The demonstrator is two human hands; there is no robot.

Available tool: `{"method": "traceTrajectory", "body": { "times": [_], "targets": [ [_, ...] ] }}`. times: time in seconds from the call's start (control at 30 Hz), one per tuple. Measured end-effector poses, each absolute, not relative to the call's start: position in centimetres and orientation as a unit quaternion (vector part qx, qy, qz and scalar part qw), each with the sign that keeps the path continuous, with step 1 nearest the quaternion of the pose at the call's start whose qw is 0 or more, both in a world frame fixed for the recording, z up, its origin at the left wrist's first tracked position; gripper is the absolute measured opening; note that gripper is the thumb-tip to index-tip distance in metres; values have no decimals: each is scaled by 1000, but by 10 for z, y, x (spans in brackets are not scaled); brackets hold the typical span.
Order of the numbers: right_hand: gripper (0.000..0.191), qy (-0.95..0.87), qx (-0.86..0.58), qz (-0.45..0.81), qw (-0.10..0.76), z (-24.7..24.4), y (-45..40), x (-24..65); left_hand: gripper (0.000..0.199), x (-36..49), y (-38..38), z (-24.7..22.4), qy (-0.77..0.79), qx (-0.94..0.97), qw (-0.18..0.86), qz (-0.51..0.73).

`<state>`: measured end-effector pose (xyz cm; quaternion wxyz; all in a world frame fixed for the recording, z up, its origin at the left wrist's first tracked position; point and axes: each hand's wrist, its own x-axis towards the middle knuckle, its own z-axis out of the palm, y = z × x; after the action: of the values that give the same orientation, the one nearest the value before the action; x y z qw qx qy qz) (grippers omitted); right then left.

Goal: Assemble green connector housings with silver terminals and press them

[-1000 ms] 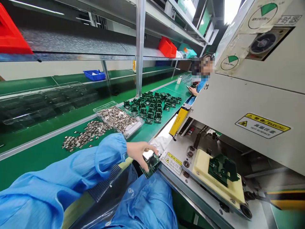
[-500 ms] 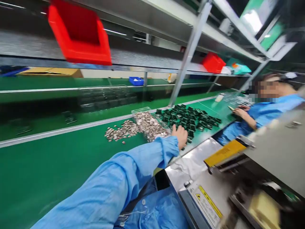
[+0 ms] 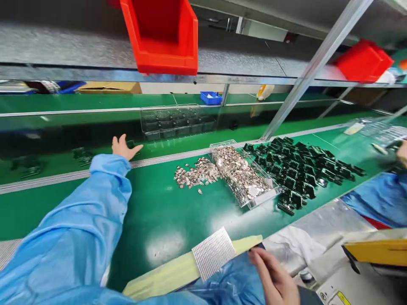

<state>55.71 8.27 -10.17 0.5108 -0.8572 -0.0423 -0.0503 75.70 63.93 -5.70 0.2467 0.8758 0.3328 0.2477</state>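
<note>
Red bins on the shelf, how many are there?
2. One red bin at the shelf edge, centre-left; another red bin farther right. Others may be hidden.

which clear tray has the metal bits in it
The clear tray on the green belt, heaped with silvery metal parts, next to the dark green parts. The compartmented clear tray farther back shows no such heap.

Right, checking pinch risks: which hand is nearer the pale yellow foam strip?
Right hand, at the pale yellow strip; left hand far off, beyond the green bench.
</note>
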Motion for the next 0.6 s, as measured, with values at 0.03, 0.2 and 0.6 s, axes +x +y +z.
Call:
{"method": "traceTrajectory", "body": {
  "times": [0.03, 0.2, 0.6],
  "targets": [
    [29, -79, -861, -25, 502, -99, 98, 572, 74, 764, 656, -65, 332, 880, 260, 218],
    [20, -144, -918, 40, 367, -86, 183, 667, 61, 784, 676, -77, 277, 900, 285, 182],
    [23, -173, -954, 104, 221, -93, 262, 738, 74, 602, 504, -101, 61, 882, 455, 109]
  ]
}}
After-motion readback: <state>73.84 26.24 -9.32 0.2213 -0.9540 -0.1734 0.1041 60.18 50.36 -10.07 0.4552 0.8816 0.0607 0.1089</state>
